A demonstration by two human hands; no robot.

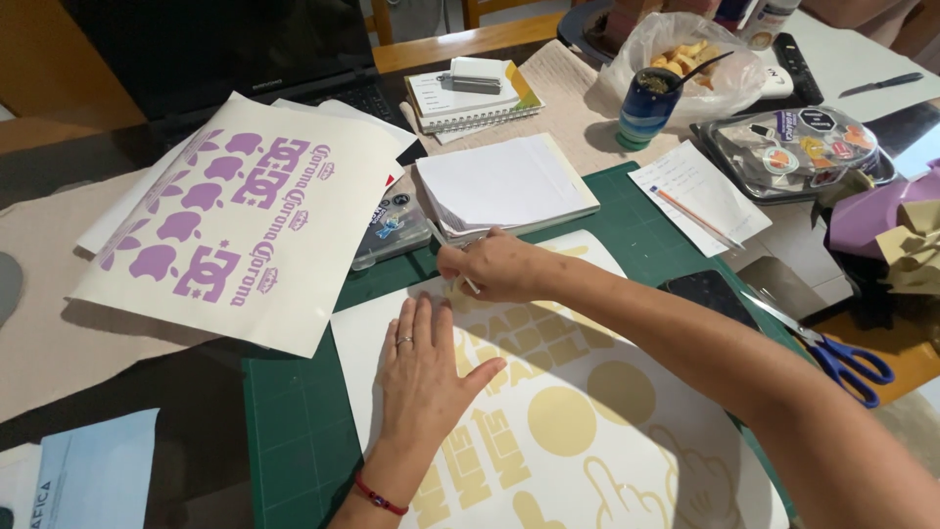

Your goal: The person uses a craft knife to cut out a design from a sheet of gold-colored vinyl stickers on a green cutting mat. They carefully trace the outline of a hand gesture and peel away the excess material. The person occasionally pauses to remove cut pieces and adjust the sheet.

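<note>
Head view is showing the left hand [423, 367] pressing flat, fingers spread, on a white sheet of pale yellow vinyl shapes [578, 421] that is lying on the green cutting mat [294, 411] near the desk's front edge. Right hand [494, 264] is pinching a thin weeding tool [468, 283] at the sheet's far edge, fingers closed tight around it. A sheet of purple decals [245, 220] is resting towards the left edge, blue-handled scissors [847, 360] lying towards the right.
</note>
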